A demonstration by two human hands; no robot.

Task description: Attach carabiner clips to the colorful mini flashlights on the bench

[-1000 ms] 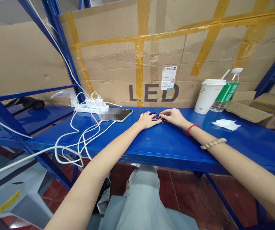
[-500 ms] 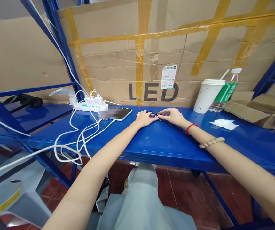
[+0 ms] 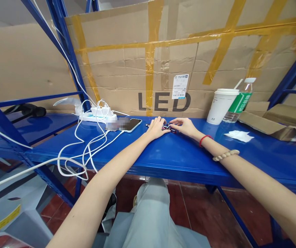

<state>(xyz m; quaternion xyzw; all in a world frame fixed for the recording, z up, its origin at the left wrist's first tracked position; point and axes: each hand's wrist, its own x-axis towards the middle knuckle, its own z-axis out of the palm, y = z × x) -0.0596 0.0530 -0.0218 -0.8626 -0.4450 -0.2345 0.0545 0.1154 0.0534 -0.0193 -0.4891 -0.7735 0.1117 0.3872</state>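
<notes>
A small cluster of dark and coloured items [image 3: 167,127] lies on the blue metal shelf [image 3: 168,155], too small to name. My left hand [image 3: 156,127] rests flat on its left side, fingers stretched over it. My right hand [image 3: 183,125] meets it from the right, fingertips pinched on the items. On my right wrist are a red cord and a bead bracelet.
A phone [image 3: 131,124] lies left of my hands, by a white power strip [image 3: 95,115] with dangling white cables [image 3: 81,151]. A white lidded cup [image 3: 220,106], a green-labelled bottle [image 3: 237,102] and a tissue [image 3: 239,135] sit to the right. A taped "LED" carton [image 3: 163,62] stands behind.
Both hands stay on the small items with only slight finger shifts. The view has tilted a little, so everything sits slightly lower and to the left.
</notes>
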